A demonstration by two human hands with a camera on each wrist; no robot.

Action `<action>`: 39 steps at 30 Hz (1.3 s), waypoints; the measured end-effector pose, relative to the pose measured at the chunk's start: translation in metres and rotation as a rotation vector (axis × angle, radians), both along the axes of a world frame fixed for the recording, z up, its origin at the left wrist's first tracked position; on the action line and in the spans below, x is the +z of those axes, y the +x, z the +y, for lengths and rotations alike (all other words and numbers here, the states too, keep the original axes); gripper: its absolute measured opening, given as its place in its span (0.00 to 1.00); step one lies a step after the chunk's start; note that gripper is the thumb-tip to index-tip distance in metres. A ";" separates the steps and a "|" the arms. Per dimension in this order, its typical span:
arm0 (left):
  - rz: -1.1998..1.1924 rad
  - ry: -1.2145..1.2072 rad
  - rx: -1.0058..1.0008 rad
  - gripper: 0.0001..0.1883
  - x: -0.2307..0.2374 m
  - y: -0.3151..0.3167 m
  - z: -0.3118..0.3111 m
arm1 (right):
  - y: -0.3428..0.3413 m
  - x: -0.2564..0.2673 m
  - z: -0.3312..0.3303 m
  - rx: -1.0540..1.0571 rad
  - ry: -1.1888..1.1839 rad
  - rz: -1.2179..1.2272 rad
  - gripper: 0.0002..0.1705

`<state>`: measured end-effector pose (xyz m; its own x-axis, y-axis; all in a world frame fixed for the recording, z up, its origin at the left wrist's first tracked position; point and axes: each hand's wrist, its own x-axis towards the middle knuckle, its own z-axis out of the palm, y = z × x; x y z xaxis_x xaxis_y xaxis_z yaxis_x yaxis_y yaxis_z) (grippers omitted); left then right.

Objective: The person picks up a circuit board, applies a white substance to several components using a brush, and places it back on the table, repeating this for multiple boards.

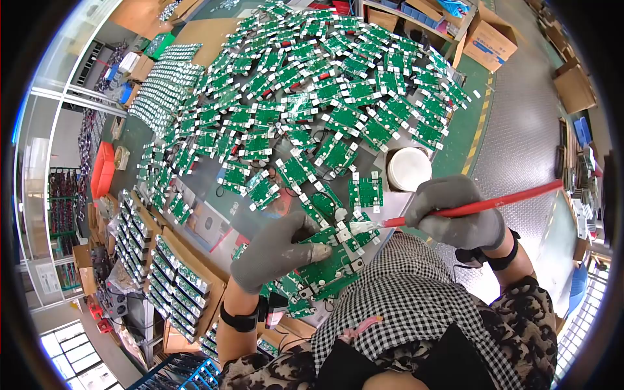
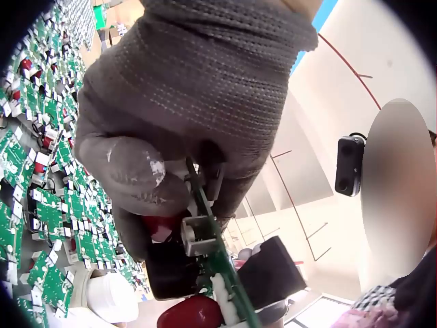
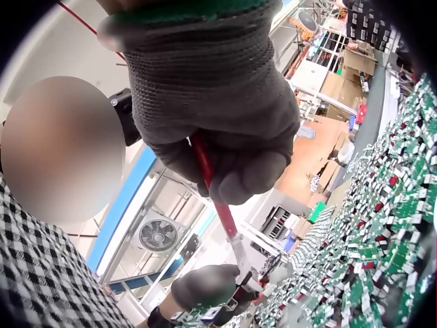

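Note:
My gloved left hand grips a green circuit board by its edge, thumb on the upper face. Seen edge-on in the left wrist view, that board carries white and dark parts, and a red rounded part sits beside it. My gloved right hand holds a brush by its red handle, fingers curled round it in the right wrist view. The whitish brush tip overlaps the far right end of the held board. Just beyond the right hand stands an open-topped white tub.
Many green circuit boards with white end pieces cover the table. Racks of boards stand at the left. A red bin is farther left. A cardboard box sits on the floor at the back right.

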<state>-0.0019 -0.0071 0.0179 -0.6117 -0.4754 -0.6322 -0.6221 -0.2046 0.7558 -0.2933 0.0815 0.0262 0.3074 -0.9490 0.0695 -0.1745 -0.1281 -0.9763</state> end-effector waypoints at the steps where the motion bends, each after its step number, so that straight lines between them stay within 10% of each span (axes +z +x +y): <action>1: 0.005 0.037 0.025 0.24 0.000 0.001 0.001 | 0.000 0.000 0.001 -0.010 -0.002 -0.014 0.07; 35: 0.158 0.081 0.269 0.28 -0.002 0.012 0.004 | 0.001 0.005 0.000 0.076 -0.140 0.124 0.06; 39: 0.587 0.174 0.663 0.30 -0.034 0.011 0.015 | 0.012 0.011 0.011 -0.172 -0.094 -0.001 0.06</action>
